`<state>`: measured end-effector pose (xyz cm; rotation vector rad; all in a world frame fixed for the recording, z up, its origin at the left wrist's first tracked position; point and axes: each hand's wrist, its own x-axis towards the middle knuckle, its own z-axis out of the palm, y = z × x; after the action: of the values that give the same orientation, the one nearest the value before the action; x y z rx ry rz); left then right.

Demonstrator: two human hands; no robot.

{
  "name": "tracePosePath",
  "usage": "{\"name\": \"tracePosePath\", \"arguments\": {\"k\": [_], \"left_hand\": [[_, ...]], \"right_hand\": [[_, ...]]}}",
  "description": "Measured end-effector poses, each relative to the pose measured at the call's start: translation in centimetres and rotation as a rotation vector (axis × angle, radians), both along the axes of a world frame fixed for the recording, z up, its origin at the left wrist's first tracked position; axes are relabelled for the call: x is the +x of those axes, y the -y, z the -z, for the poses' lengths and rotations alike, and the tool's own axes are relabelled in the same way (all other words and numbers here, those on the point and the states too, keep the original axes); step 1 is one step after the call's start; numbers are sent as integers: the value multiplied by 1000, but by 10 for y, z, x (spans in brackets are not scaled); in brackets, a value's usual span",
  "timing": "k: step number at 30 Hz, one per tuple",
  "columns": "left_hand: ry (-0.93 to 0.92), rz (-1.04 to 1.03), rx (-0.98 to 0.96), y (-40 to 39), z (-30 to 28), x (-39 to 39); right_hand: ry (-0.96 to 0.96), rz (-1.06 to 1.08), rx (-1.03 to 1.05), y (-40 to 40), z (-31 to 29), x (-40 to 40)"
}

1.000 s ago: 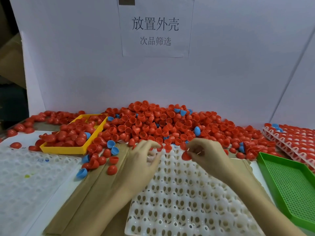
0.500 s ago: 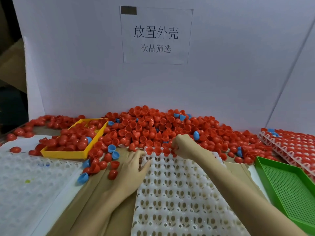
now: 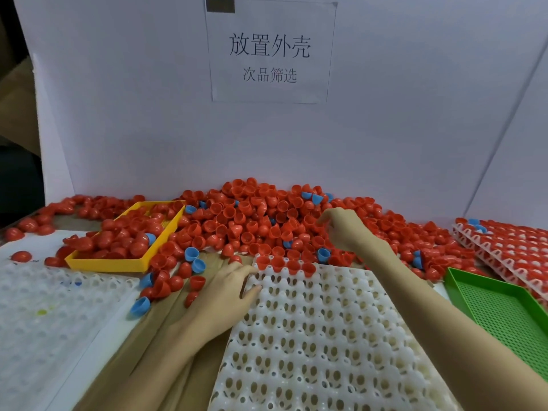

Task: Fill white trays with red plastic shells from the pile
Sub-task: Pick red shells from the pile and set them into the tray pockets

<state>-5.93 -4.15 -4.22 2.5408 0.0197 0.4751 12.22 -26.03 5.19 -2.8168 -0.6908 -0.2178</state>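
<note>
Right hand (image 3: 344, 229) fingertips seemingly buried in pile (image 3: 252, 221).

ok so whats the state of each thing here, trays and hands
white tray: a few red shells in far row, rest empty
yellow tray: heaped with shells
green tray: empty
left hand: resting on white tray's edge
right hand: reaching into pile
</note>
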Motion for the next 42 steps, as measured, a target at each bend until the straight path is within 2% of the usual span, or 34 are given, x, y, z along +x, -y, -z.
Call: {"name": "tracePosePath", "arguments": {"k": [4,8,15,18,21,25,27,29,31,33,37,40,42], "left_hand": [[-15,16,63,1,-1,-2],[-40,13,101,1,-7,-5],[-46,-5,172,5,-18,-14],[38,-25,196,7,-23,-18],[178,3,180,17,-33,-23],[328,159,17,44,-46,-31],[318,254,-145,59,-48,-38],[244,330,-357,74,-49,-44],[152,392,-542,86,-49,-46],[101,416,-637,94,-49,-48],[53,393,-680,96,-48,-50],[-31,372,-732,93,-47,-50],[-21,332,-747,92,-47,-49]], "right_hand": [[-64,-151,-119,5,25,7],[-2,-112,-105,5,43,12],[45,-63,273,25,32,2],[12,-56,484,40,20,-16],[-129,-81,750,55,14,-45],[-531,-170,1039,69,9,-93],[-730,-229,1110,70,8,-114],[-834,-300,1133,66,8,-130],[-875,-332,1143,61,9,-141],[-865,-325,1141,57,10,-148],[-722,-310,1088,55,11,-157],[-681,-294,1096,58,10,-157],[-668,-280,1080,59,10,-157]]}}
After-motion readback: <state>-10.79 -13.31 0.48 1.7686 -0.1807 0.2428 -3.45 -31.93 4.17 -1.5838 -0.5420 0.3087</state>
